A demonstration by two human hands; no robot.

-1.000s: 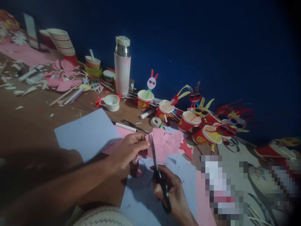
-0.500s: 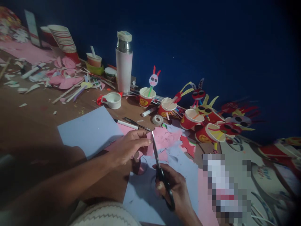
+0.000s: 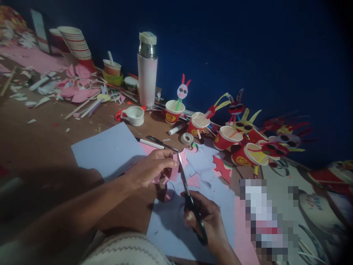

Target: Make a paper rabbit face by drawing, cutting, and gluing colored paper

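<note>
My left hand (image 3: 151, 165) pinches a small pink paper piece (image 3: 174, 168) between thumb and fingers. My right hand (image 3: 209, 217) grips black-handled scissors (image 3: 185, 180) by the loops, their blades pointing away from me and their tips beside that paper. The blades look nearly together. Below both hands lies a pale blue sheet (image 3: 162, 235). Pink and blue scraps (image 3: 193, 181) are scattered on it near the blades. A round clear thing with pink inside (image 3: 168, 193) sits just below my left fingers; I cannot tell what it is.
Red paper cups (image 3: 199, 123) with paper-faced figures stand in a row at right. A pinkish-white flask (image 3: 148, 79), a small white cup (image 3: 134, 116) and a tape roll (image 3: 187, 139) are behind my hands. Another blue sheet (image 3: 107, 147) lies left. Stacked cups (image 3: 75, 42) stand far left.
The large crumpled-looking pink piece right of the blades is gone from there; a much smaller pink piece stays in my left fingers. Both hands keep nearly the same place.
</note>
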